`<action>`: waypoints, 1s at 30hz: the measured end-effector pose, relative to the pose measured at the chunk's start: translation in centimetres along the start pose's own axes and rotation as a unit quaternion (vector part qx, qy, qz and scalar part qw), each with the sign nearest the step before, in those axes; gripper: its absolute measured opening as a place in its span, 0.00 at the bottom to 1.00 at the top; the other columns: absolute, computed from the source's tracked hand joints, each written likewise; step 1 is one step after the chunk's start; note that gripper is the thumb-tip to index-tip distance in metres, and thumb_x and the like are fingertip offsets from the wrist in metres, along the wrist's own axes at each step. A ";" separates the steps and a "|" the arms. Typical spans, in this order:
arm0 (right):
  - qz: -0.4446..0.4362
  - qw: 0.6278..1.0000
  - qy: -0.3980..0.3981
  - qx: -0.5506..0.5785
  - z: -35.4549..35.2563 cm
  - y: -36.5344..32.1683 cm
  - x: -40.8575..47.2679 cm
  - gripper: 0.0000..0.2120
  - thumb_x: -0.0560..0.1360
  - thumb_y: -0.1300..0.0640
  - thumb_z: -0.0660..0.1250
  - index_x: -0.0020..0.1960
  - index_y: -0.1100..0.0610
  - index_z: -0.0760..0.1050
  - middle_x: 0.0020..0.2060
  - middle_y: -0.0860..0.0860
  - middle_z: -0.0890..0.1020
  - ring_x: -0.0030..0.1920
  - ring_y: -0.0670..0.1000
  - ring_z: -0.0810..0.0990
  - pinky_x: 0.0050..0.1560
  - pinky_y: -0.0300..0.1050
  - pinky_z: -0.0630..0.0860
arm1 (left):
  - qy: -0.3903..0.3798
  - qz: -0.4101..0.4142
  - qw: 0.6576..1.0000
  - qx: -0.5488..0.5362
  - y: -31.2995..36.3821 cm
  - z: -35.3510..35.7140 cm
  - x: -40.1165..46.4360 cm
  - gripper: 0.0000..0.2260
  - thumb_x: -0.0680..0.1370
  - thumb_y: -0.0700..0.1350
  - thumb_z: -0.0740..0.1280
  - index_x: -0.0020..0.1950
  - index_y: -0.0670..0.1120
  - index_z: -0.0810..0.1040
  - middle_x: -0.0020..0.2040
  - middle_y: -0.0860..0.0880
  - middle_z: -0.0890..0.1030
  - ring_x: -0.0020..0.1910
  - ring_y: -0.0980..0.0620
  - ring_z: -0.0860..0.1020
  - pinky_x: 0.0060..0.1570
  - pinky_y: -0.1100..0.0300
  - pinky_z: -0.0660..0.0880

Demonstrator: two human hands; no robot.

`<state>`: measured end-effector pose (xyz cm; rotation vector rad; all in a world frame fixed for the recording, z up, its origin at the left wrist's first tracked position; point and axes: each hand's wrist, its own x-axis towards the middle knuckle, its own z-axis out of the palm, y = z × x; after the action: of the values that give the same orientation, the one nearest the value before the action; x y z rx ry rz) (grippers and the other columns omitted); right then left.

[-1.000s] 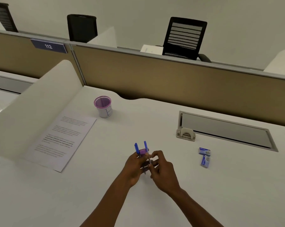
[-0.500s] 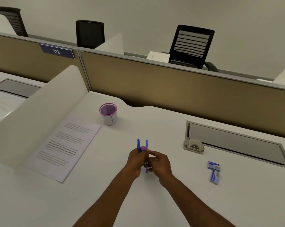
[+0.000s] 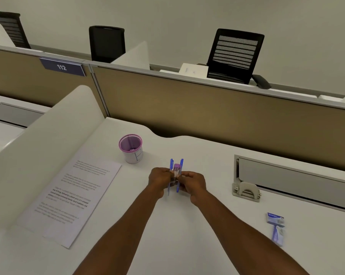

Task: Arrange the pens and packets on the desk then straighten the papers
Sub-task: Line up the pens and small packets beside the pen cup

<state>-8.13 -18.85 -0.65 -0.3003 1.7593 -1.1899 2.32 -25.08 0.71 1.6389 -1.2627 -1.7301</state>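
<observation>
Pens (image 3: 176, 176) are sitting upright between your two hands above the white bench (image 3: 167, 235): you are holding two blue ones side by side, with something small and purple wedged between their upper ends; what it is cannot be told. Your left hand (image 3: 160, 178) is closing around the bundle from one side and your right hand (image 3: 193, 182) is pinching it from the other, fingertips of both hands meeting at the middle of the pens.

One printed sheet of paper (image 3: 68, 201) is lying flat on the bench to your left, its long edge running beside the curved white divider (image 3: 38, 147). One cup (image 3: 131, 148) with a purple rim is standing upright just past the far corner of that sheet, well apart from your hands.

Two small blue-and-white packets (image 3: 276, 228) are lying on the bench to your right, touching end to end. One grey cable hatch (image 3: 294, 181) is sitting beyond them, shut.
</observation>
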 end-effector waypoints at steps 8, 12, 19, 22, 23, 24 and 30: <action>0.017 0.999 0.036 -0.023 1.2 -0.6 2.6 0.06 0.71 0.63 0.76 0.48 0.61 0.84 0.42 0.61 0.86 0.42 0.59 0.87 0.47 0.55 0.84 | 0.043 0.061 0.992 0.098 -0.2 0.5 1.9 0.08 0.73 0.39 0.73 0.51 0.42 0.86 0.45 0.43 0.86 0.45 0.45 0.84 0.51 0.52 0.82; -0.013 0.995 0.063 -0.082 1.6 -0.5 3.2 0.03 0.70 0.60 0.76 0.43 0.59 0.85 0.39 0.58 0.86 0.39 0.57 0.86 0.44 0.52 0.85 | 0.077 0.067 0.988 0.115 -0.1 0.9 2.6 0.08 0.73 0.42 0.74 0.50 0.42 0.86 0.45 0.44 0.86 0.43 0.47 0.83 0.45 0.58 0.80; -0.072 0.970 0.115 -0.204 2.3 -0.8 4.4 0.06 0.73 0.55 0.73 0.44 0.57 0.86 0.39 0.55 0.86 0.42 0.57 0.85 0.49 0.53 0.82 | 0.098 0.100 0.978 0.152 0.1 1.4 4.0 0.09 0.74 0.44 0.74 0.51 0.41 0.86 0.45 0.43 0.86 0.39 0.49 0.81 0.44 0.60 0.78; -0.084 0.964 0.125 -0.218 2.5 -0.9 4.9 0.10 0.73 0.54 0.74 0.50 0.59 0.85 0.45 0.56 0.86 0.47 0.57 0.85 0.53 0.53 0.82 | 0.108 0.110 0.975 0.161 0.0 1.2 4.6 0.12 0.74 0.41 0.74 0.56 0.39 0.84 0.51 0.41 0.85 0.48 0.45 0.83 0.56 0.53 0.80; -0.084 0.963 0.129 -0.219 2.5 -0.9 5.0 0.13 0.73 0.55 0.75 0.54 0.59 0.84 0.49 0.56 0.86 0.50 0.56 0.85 0.56 0.52 0.81 | 0.117 0.113 0.974 0.159 0.0 1.2 4.7 0.13 0.74 0.40 0.74 0.57 0.38 0.84 0.52 0.41 0.85 0.50 0.44 0.83 0.58 0.52 0.79; -0.084 0.963 0.132 -0.221 2.6 -0.9 5.1 0.15 0.72 0.55 0.76 0.57 0.59 0.82 0.52 0.55 0.85 0.52 0.56 0.84 0.58 0.51 0.80 | 0.126 0.115 0.973 0.158 0.0 1.1 4.9 0.13 0.74 0.39 0.73 0.58 0.38 0.83 0.53 0.41 0.85 0.51 0.44 0.83 0.59 0.51 0.79; -0.099 0.958 0.143 -0.229 2.7 -0.8 5.3 0.12 0.72 0.56 0.76 0.54 0.59 0.84 0.50 0.55 0.86 0.49 0.54 0.84 0.55 0.48 0.81 | 0.136 0.135 0.970 0.153 -0.5 1.0 5.4 0.11 0.74 0.37 0.72 0.55 0.39 0.84 0.52 0.41 0.85 0.49 0.46 0.83 0.56 0.58 0.78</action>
<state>-8.88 -24.21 -3.20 -0.6147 2.3015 -0.9836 0.47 -28.98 -2.75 1.7021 -1.5856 -1.1503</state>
